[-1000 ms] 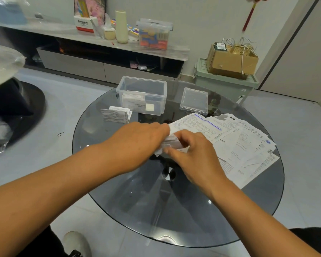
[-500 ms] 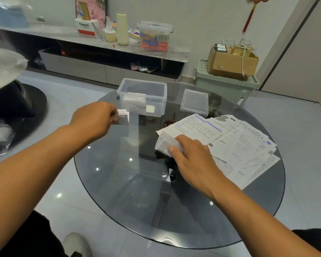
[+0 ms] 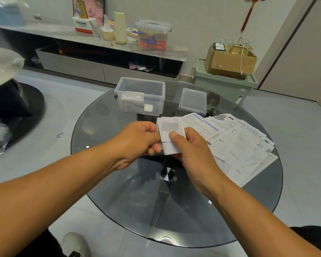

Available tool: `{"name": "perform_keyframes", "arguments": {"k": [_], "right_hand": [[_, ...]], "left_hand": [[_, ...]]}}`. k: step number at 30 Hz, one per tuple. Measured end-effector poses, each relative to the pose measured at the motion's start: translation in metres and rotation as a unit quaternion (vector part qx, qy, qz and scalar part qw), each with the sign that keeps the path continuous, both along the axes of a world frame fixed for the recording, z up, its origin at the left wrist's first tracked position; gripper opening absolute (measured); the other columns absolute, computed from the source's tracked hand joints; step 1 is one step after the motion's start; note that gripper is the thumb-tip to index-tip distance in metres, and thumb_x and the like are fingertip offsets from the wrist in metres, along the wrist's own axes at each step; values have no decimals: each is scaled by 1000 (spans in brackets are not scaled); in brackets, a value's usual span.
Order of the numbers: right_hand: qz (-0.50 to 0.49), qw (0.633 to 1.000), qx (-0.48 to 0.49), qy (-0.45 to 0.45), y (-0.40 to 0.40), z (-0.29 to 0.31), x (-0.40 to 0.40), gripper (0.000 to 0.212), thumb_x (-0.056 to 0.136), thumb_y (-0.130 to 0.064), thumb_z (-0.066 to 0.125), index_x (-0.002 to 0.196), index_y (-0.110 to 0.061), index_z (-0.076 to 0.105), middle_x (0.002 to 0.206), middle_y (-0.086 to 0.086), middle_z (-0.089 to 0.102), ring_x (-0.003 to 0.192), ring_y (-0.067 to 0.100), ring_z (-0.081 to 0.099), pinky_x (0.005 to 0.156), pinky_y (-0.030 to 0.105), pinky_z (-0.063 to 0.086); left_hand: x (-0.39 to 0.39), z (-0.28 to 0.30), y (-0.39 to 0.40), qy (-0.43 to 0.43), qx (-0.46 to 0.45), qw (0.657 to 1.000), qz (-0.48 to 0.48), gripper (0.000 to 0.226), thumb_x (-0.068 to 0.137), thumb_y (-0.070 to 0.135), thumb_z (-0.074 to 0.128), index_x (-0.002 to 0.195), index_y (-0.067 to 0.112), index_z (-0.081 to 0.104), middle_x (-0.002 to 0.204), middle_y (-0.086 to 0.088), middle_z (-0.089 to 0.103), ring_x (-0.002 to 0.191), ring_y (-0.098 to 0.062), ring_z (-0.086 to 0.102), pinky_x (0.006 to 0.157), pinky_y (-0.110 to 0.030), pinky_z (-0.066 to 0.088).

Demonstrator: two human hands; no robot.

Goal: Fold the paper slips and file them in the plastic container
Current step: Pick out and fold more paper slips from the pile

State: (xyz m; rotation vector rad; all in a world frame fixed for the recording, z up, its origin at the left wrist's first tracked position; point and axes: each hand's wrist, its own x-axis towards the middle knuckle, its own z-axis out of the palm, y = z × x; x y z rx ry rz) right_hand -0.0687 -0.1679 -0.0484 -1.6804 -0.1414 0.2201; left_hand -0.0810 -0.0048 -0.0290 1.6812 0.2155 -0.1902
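Above the middle of the round glass table, both hands hold a small stack of folded white paper slips. My left hand pinches the stack's left edge with curled fingers. My right hand grips it from the right, thumb on the front and fingers behind. The clear plastic container stands open at the table's far side, with a few folded slips upright against its near wall. A spread pile of unfolded printed papers lies on the table's right half.
The container's clear lid lies flat to its right. Behind the table are a low TV console with bottles and boxes, and a green bin carrying a cardboard box. A black chair base stands at left.
My left hand picked up the folded slips from the table's left side and brought them to my right hand. My right hand lifted its folded slip off the pile; both now hold one stack.
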Motion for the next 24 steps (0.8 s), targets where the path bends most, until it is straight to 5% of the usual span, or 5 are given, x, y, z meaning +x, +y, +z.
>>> {"name": "perform_keyframes", "arguments": {"k": [9, 12, 16, 21, 24], "right_hand": [[-67, 992, -43, -96, -3, 4, 1, 7, 101, -27, 59, 104, -21, 56, 97, -8, 65, 84, 5, 61, 73, 26, 46], [-22, 992, -39, -114, -2, 4, -3, 23, 104, -21, 53, 125, -28, 48, 112, -12, 62, 96, 3, 61, 75, 15, 48], [58, 985, -103, -126, 0, -3, -8, 63, 108, -27, 44, 159, -44, 12, 140, -16, 49, 121, -2, 52, 99, 19, 44], [-51, 988, -66, -132, -3, 2, 2, 20, 103, -28, 57, 122, -34, 60, 106, -15, 70, 97, 2, 66, 88, 34, 54], [-79, 986, -69, -133, -9, 8, 8, 8, 104, -30, 56, 105, -33, 63, 94, -19, 70, 87, -1, 65, 81, 32, 54]], "left_hand": [[-7, 3, -12, -46, 22, 998, -22, 47, 97, 4, 58, 136, 28, 47, 114, -3, 68, 72, -13, 63, 65, -24, 53], [-7, 3, -14, -40, -48, 998, -28, 27, 106, 16, 47, 129, 21, 61, 92, -3, 68, 67, -11, 54, 65, -26, 50], [-12, -5, -17, -107, 126, 986, -37, 26, 109, 21, 42, 96, 23, 65, 73, -2, 58, 64, -13, 55, 66, -23, 51], [-3, 2, -4, -224, 309, 923, -58, 17, 104, 24, 54, 109, 19, 70, 95, 5, 57, 80, -3, 57, 80, -24, 50], [21, 9, 30, -330, 512, 793, 29, 43, 96, 25, 68, 137, 20, 59, 128, 3, 60, 122, -19, 49, 103, -36, 40]]}}
